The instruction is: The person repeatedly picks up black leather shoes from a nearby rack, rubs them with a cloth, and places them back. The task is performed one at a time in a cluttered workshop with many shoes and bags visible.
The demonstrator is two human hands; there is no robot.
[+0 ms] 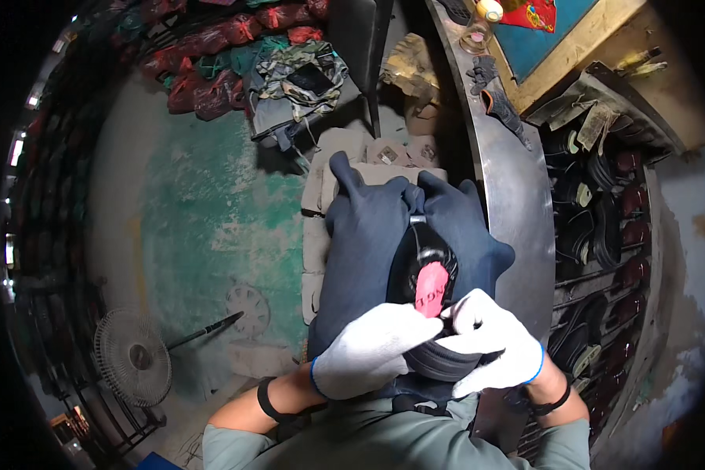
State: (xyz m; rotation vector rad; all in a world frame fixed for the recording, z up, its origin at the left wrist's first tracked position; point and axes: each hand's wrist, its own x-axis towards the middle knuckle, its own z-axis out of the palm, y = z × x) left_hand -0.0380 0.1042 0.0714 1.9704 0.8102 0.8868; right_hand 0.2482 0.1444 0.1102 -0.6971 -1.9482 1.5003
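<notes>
A black shoe (404, 268) lies between my thighs, its thick ribbed sole edge (440, 365) showing at the near end. From its opening a flat pink piece with dark lettering (432, 287) sticks out; it looks like an insole. Both my hands wear white knit gloves. My left hand (374, 346) is closed at the shoe's near left side, fingertips against the near end of the pink piece. My right hand (500, 343) wraps the near right end of the shoe, thumb and fingers bent around it. The inside of the shoe is mostly hidden.
A metal bench (517, 211) curves along my right, with a rack of dark shoes (595, 204) beyond it. A standing fan (133, 356) is at the left. Ahead are a chair with camouflage cloth (305, 78) and red bags (211, 94).
</notes>
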